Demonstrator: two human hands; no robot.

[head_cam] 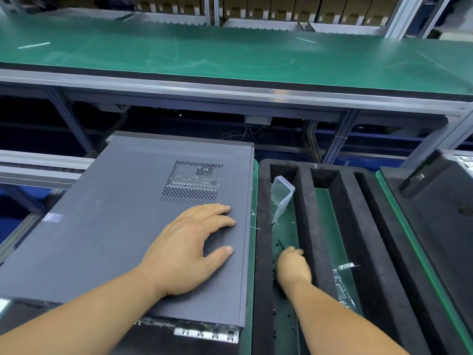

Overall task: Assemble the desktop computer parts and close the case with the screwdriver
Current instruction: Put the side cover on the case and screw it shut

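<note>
A grey desktop computer case [122, 216] lies on its side with its panel, which has a perforated vent, facing up. My left hand [190, 248] rests flat on the panel near its right edge, fingers spread. My right hand [293, 266] reaches down into the left slot of a black foam tray [304, 201], fingers curled among several small black screws [280, 244] on the green bottom. Whether it pinches a screw is hidden. No screwdriver is in view.
A clear plastic box [281, 194] leans in the same slot. Metal brackets in plastic [341, 285] lie in the neighbouring slot. Another black case [435, 206] sits at the right. A green conveyor belt [230, 52] runs across beyond the bench.
</note>
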